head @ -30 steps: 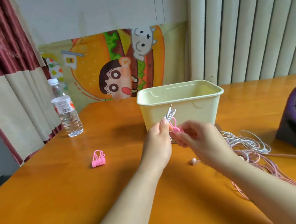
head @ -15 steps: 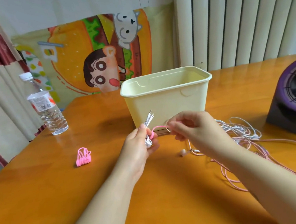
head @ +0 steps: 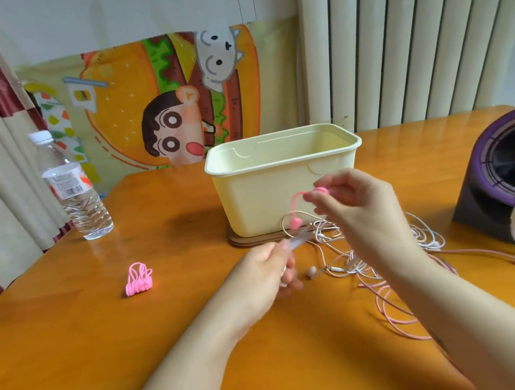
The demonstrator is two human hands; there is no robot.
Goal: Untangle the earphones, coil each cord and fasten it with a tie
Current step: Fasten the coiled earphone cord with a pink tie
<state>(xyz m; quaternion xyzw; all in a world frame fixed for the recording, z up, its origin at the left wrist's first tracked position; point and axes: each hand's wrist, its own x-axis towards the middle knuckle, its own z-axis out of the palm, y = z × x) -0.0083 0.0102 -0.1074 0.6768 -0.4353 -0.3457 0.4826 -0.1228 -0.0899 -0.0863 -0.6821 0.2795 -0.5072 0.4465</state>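
The left hand (head: 265,271), low over the glossy orange wooden worktop (head: 76,353), had its grip clamped on a blurred bunch of thin white earphone cord (head: 298,242). The right hand (head: 358,207), raised before the cream plastic tub (head: 250,201), pinched a soft pink tie (head: 295,222), its end dangling. Loose pink and white cords (head: 383,277) lay tangled beneath.

Bottle (head: 73,193), tub (head: 250,201) (cream), purple fan (head: 505,171)

left hand (head: 265,271) low, pinching a cord (head: 296,243); right hand (head: 356,205) raised (pinching a pink tie (head: 295,205))
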